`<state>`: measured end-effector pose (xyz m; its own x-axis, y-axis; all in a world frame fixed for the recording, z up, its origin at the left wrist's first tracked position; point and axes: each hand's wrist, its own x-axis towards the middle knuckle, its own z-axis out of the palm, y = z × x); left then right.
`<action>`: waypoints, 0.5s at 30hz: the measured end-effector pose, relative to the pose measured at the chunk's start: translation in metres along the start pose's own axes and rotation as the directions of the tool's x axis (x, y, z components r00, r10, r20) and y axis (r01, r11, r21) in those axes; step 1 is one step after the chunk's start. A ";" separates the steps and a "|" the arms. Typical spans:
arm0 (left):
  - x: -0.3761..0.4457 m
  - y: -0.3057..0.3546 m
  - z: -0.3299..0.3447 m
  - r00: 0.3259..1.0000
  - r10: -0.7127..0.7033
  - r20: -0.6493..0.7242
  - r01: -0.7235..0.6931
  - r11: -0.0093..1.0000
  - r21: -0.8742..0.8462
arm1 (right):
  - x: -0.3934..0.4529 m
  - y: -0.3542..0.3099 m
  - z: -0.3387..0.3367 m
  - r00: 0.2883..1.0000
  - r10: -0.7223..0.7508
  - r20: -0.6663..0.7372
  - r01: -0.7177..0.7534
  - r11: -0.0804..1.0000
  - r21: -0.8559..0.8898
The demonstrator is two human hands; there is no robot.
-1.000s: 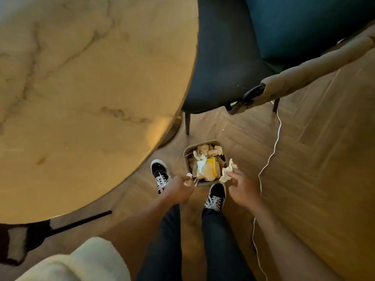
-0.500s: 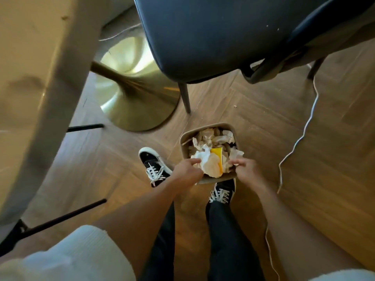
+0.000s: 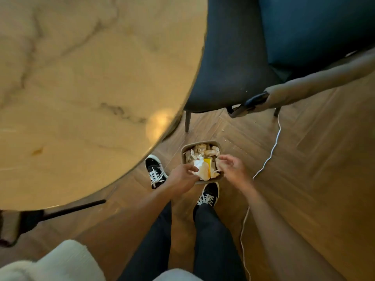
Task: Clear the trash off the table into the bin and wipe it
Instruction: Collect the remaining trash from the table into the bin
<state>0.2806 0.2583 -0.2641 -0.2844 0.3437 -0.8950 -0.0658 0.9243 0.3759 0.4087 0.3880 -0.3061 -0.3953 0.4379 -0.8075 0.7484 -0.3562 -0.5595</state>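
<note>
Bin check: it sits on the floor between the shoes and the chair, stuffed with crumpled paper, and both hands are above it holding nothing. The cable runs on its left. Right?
One slip: the white cable runs on the right of the bin, not its left, as the head view shows. The rest stands: crumpled paper fills the bin, and the left hand and right hand hold nothing.

Bin (image 3: 183,153) near rim hidden behind hands; left hand (image 3: 181,178) fingertips blurred against trash (image 3: 203,169).
</note>
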 end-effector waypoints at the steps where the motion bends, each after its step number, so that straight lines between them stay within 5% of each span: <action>1: -0.018 0.004 -0.006 1.000 0.018 0.009 -0.018 1.000 -0.012 | -0.017 -0.016 -0.002 1.000 -0.028 -0.001 0.028 1.000 -0.012; 9: -0.141 0.016 -0.070 0.966 0.259 -0.025 -0.260 0.959 -0.115 | -0.132 -0.135 0.020 0.979 -0.202 0.018 0.202 0.978 -0.049; 15: -0.189 0.007 -0.163 0.884 0.332 -0.329 -0.416 0.879 -0.232 | -0.153 -0.230 0.075 0.916 -0.390 0.093 0.401 0.899 -0.179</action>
<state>0.1784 0.1726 -0.0533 -0.5877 0.5561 -0.5876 -0.1613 0.6312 0.7587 0.2567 0.3409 -0.0683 -0.7033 0.4636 -0.5390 0.6095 0.0029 -0.7928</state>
